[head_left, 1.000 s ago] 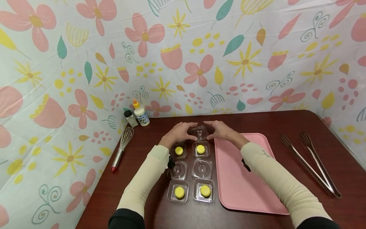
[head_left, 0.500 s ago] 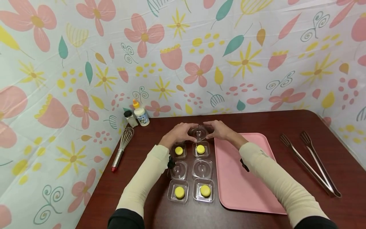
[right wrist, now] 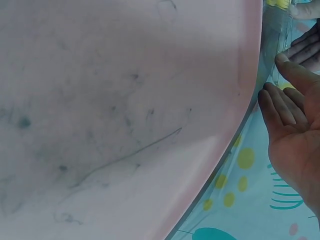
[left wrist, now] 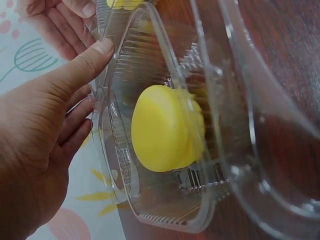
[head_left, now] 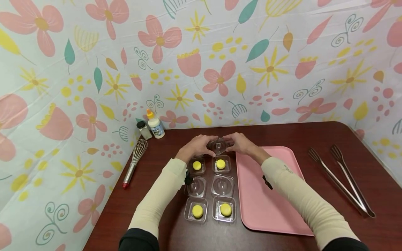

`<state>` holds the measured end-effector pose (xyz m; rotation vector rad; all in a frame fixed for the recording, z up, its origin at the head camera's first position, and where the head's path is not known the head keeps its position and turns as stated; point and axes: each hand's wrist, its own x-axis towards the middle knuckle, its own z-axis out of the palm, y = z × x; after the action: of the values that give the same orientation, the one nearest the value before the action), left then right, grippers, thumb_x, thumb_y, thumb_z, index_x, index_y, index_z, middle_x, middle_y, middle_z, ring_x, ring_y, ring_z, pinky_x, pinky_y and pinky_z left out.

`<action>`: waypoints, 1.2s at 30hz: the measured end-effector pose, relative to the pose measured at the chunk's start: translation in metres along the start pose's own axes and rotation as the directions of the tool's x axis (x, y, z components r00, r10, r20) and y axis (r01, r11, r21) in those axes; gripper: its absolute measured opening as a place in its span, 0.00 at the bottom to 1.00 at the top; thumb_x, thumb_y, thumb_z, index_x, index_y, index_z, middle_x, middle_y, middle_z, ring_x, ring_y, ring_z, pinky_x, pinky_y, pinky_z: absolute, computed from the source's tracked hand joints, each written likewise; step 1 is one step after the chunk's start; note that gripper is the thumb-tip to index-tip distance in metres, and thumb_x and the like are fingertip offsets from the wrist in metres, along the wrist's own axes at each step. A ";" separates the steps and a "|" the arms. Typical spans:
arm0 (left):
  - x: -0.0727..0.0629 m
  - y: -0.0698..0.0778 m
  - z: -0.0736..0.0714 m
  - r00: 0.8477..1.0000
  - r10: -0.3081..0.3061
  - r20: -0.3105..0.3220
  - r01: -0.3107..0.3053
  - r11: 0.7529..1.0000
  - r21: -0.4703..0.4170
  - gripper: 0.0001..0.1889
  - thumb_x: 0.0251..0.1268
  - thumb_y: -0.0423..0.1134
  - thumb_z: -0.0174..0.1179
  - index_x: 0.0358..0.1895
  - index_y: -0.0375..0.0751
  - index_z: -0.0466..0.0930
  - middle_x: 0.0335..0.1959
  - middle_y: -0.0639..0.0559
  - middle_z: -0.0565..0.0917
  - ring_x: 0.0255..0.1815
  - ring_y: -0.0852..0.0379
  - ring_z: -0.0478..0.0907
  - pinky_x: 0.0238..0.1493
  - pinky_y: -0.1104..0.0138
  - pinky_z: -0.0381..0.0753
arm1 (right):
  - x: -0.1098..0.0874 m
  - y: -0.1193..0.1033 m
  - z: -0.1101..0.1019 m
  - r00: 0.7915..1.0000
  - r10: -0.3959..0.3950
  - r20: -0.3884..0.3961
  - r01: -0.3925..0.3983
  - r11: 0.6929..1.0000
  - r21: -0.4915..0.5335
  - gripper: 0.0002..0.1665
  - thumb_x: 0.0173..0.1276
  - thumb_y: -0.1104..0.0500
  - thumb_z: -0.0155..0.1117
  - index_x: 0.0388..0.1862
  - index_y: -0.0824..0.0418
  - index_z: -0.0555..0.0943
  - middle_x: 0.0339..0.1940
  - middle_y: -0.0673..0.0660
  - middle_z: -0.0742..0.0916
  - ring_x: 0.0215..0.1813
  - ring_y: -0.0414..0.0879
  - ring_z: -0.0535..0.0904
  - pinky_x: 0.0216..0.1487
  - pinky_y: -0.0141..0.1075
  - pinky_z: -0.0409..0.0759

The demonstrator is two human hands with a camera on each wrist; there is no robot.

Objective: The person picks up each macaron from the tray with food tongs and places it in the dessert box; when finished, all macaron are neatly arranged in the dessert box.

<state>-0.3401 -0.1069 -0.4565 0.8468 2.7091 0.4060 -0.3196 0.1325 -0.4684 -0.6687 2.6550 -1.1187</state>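
Four-sided clear plastic containers with hinged lids stand open in two rows, a yellow macaron in each base. At the back right one, my left hand (head_left: 197, 144) and right hand (head_left: 239, 143) pinch the raised domed lid (head_left: 218, 146) from its two sides. Its macaron (head_left: 221, 164) lies in the base just in front. In the left wrist view, my left thumb (left wrist: 102, 47) rests at the clear plastic edge, and a nearer macaron (left wrist: 165, 129) fills the middle. My right thumb and fingers meet the plastic at the right wrist view's upper right. Some fingertips are hidden behind the lid.
A pink tray (head_left: 273, 198) lies right of the containers, metal tongs (head_left: 345, 184) beyond it. At left are a whisk (head_left: 135, 162), a black-capped jar (head_left: 144, 131) and a glue bottle (head_left: 155, 126). A flowered sheet (head_left: 201, 69) hangs behind the table.
My right hand has shifted slightly left, its fingers closer over the lid. The lid's tilt has changed a little. My left hand stays nearly where it was.
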 end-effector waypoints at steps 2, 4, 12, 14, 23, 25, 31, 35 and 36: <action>0.001 0.000 0.000 1.000 -0.001 0.002 0.001 1.000 0.007 0.47 0.63 0.53 0.77 0.84 0.54 0.64 0.78 0.56 0.73 0.77 0.54 0.69 0.73 0.56 0.73 | 0.000 0.000 0.001 1.000 0.001 -0.007 -0.001 1.000 0.017 0.37 0.68 0.71 0.75 0.75 0.74 0.74 0.68 0.71 0.82 0.65 0.65 0.83 0.55 0.46 0.88; 0.002 -0.001 0.000 1.000 -0.001 0.000 0.001 1.000 0.017 0.47 0.64 0.53 0.77 0.84 0.54 0.63 0.78 0.56 0.73 0.77 0.53 0.70 0.73 0.56 0.73 | 0.000 0.000 0.002 1.000 -0.002 -0.015 0.002 0.999 0.033 0.36 0.69 0.72 0.74 0.74 0.74 0.73 0.68 0.72 0.82 0.65 0.65 0.83 0.55 0.46 0.87; 0.000 0.001 -0.003 0.992 0.033 -0.120 -0.032 0.999 0.018 0.46 0.63 0.54 0.77 0.82 0.48 0.67 0.68 0.49 0.83 0.65 0.53 0.82 0.64 0.58 0.80 | -0.002 0.001 -0.003 0.994 -0.009 -0.107 0.023 0.992 0.127 0.31 0.71 0.73 0.70 0.71 0.75 0.76 0.65 0.71 0.84 0.62 0.64 0.85 0.55 0.48 0.87; -0.002 0.002 -0.005 0.987 0.048 -0.153 -0.046 0.999 0.016 0.45 0.63 0.55 0.77 0.81 0.48 0.68 0.67 0.49 0.84 0.64 0.53 0.82 0.62 0.58 0.81 | -0.004 0.000 -0.005 0.991 -0.003 -0.133 0.027 0.984 0.178 0.29 0.71 0.73 0.71 0.69 0.75 0.78 0.63 0.71 0.86 0.60 0.64 0.86 0.56 0.48 0.87; -0.014 0.009 -0.013 0.967 0.103 -0.232 -0.099 0.995 0.028 0.46 0.62 0.56 0.78 0.81 0.48 0.69 0.62 0.49 0.87 0.59 0.53 0.84 0.55 0.58 0.83 | -0.020 -0.015 -0.012 0.976 0.103 -0.190 -0.023 0.924 0.383 0.25 0.71 0.71 0.72 0.66 0.74 0.82 0.57 0.72 0.88 0.58 0.63 0.87 0.54 0.42 0.87; -0.017 0.011 -0.014 0.962 0.111 -0.251 -0.111 0.994 0.013 0.46 0.61 0.56 0.78 0.81 0.47 0.69 0.61 0.48 0.87 0.59 0.52 0.84 0.54 0.58 0.83 | -0.024 -0.020 -0.012 0.970 0.152 -0.189 -0.050 0.888 0.457 0.25 0.71 0.71 0.72 0.66 0.74 0.81 0.58 0.73 0.87 0.58 0.60 0.87 0.56 0.42 0.87; -0.027 0.013 -0.013 0.942 0.133 -0.308 -0.143 0.990 -0.010 0.46 0.60 0.54 0.79 0.80 0.47 0.70 0.59 0.49 0.88 0.54 0.50 0.86 0.52 0.58 0.84 | -0.032 -0.032 -0.009 0.938 0.312 -0.153 -0.131 0.725 0.676 0.26 0.70 0.74 0.69 0.67 0.76 0.79 0.58 0.71 0.87 0.50 0.44 0.88 0.58 0.40 0.86; -0.033 0.012 -0.009 0.923 0.169 -0.347 -0.197 0.979 -0.048 0.43 0.62 0.49 0.79 0.79 0.45 0.72 0.58 0.49 0.88 0.53 0.53 0.87 0.50 0.61 0.87 | -0.036 -0.038 -0.009 0.922 0.376 -0.090 -0.153 0.569 0.808 0.28 0.71 0.77 0.65 0.69 0.79 0.76 0.51 0.65 0.90 0.44 0.43 0.90 0.55 0.38 0.87; -0.034 0.011 -0.008 0.917 0.176 -0.357 -0.209 0.976 -0.056 0.42 0.63 0.48 0.78 0.79 0.45 0.72 0.59 0.49 0.88 0.53 0.53 0.87 0.51 0.61 0.87 | -0.037 -0.040 -0.009 0.920 0.385 -0.075 -0.157 0.536 0.830 0.28 0.71 0.78 0.65 0.70 0.79 0.75 0.47 0.63 0.90 0.42 0.43 0.90 0.55 0.38 0.87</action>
<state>-0.3100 -0.1195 -0.4396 1.1139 2.9020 0.7899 -0.2773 0.1313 -0.4339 0.0975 1.8910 -2.1743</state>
